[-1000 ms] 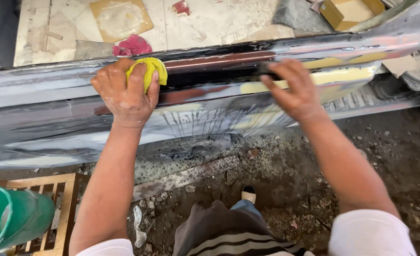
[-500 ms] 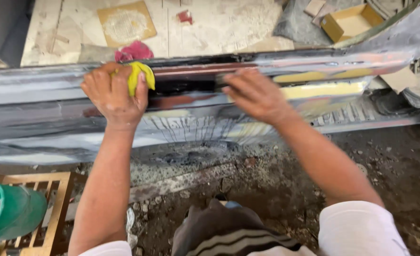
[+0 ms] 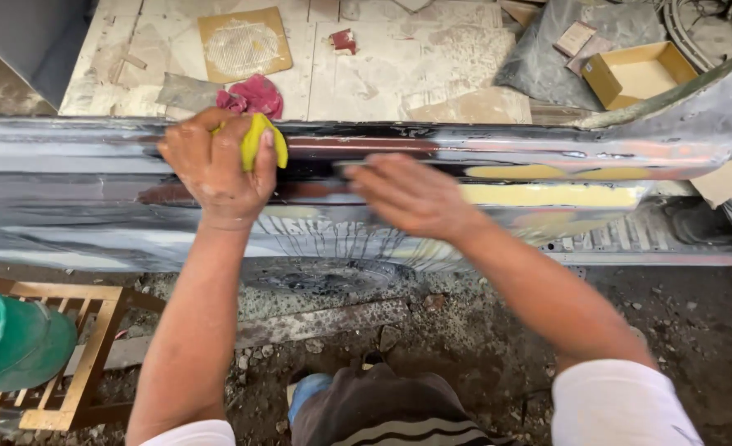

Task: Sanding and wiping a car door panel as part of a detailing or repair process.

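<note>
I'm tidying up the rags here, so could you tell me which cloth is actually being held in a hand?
The yellow cloth, gripped in the left hand on the glossy panel; the pink rag lies loose on the floor beyond.

Right hand [image 3: 411,198] has slid left along the wet grey panel [image 3: 68,206], from well right of centre to just beside the left hand [image 3: 217,169]. It is motion-blurred. Gap between hands far smaller. View shifted slightly.

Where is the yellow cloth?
The crumpled yellow cloth sits in the left hand, pressed on the long glossy panel, below the pink rag.
</note>
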